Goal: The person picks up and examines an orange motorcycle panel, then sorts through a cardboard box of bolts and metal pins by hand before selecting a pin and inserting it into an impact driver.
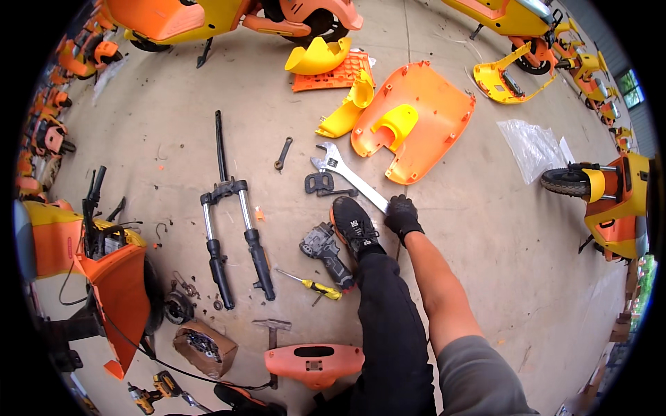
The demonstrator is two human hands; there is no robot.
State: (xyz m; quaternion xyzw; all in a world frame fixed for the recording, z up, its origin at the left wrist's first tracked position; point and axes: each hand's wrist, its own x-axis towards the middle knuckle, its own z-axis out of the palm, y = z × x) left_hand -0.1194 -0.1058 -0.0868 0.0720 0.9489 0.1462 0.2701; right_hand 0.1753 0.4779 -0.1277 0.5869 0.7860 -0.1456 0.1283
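My right hand (404,216), in a black glove, is closed round the handle end of a large silver adjustable wrench (361,184). The wrench head points away and to the left, just past a black pedal with a crank arm (319,183). A loose crank arm (283,153) lies further left. Beside the handle is my black shoe (355,225). A grey and black impact wrench (326,255) rests left of the shoe, and a yellow-handled screwdriver (320,288) lies close to it. My left hand is out of view.
A front fork (229,188) lies to the left. Orange and yellow body panels (433,118) are spread beyond the wrench. Near me are a hammer (272,340), an orange panel (316,374) and a box of small parts (225,350). A partly stripped scooter (114,284) stands at left.
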